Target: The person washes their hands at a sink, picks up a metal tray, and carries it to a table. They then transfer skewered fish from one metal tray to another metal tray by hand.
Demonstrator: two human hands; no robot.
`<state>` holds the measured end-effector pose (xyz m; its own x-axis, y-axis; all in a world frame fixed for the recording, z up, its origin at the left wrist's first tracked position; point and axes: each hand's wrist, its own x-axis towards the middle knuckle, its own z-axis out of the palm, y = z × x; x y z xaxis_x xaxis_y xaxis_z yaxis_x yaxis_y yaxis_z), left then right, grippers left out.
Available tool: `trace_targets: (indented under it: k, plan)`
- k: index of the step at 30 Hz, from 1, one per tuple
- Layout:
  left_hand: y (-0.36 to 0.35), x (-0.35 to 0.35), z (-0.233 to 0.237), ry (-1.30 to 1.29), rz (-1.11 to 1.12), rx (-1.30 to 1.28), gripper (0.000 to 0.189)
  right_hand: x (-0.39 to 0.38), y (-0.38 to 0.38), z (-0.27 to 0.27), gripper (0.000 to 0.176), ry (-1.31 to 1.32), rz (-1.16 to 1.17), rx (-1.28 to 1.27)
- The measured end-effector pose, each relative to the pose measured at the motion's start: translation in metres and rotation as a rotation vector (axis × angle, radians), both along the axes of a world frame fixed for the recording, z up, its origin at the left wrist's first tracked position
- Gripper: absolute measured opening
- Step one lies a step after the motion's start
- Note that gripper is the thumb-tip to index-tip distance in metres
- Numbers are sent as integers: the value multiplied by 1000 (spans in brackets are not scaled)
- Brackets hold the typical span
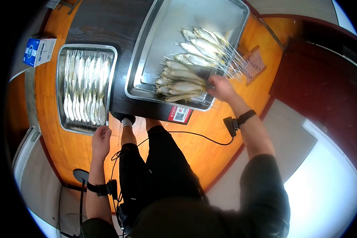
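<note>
On the dark worktop (103, 23) sits a big metal tray (170, 23) with fish on thin sticks in it. The right hand (223, 89) is closed around the sticks at one end of the near bunch of fish (182, 81). Holding them there looks like a good way to keep many sticks together without squashing the soft fish. The fish lie in the low part of the tray, with their sticks all coming together at the hand. Just above them is a far bunch of fish (204, 45). Its sticks poke out past the tray's edge, maybe so the ends are easy to grab.

The left hand (101, 142) is beside the bottom edge of a small metal tray (87, 46). Its fingers are curled, but I cannot tell if they pinch the edge or hold nothing. The small tray has more fish (85, 107), side by side in neat lines, probably so that lots can fit. A red card (178, 115) with a square black-and-white code is by the worktop's near edge, below the big tray.
</note>
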<state>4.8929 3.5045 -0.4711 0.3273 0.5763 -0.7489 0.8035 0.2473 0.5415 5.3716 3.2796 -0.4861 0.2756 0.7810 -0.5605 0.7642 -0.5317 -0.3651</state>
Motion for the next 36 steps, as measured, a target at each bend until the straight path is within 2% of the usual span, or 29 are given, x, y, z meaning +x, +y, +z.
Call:
trace_targets:
  k: [3,9,14,18,20,24,28,30,32,34,36]
  plan:
    - [-2,4,0,4,-1,2,26,5,3,-5,36,63,22,40]
    - [-2,7,0,19,-3,-11,27,6,12,-6,26,170,-49,-101]
    - [-5,11,-1,-2,9,-7,23,6,16,5,20,147,7,2]
    - [-7,14,-3,-19,1,-7,26,8,15,4,19,180,29,-23]
    - [-5,16,-2,-18,12,-6,29,5,19,12,20,211,-56,-112]
    - [-1,14,-2,4,0,7,28,-2,15,30,20,249,-76,-71]
    - [1,16,1,-4,8,17,29,-13,7,45,20,276,-217,-103]
    - [1,16,-2,-2,12,22,29,-19,-5,42,20,342,-374,-57]
    - [0,16,-2,1,13,21,29,-30,-14,42,17,365,-408,-56]
    - [1,21,1,4,13,20,29,-45,-17,48,15,572,-706,-19]
    - [0,27,8,-7,34,27,28,-60,-18,55,14,609,-709,20]
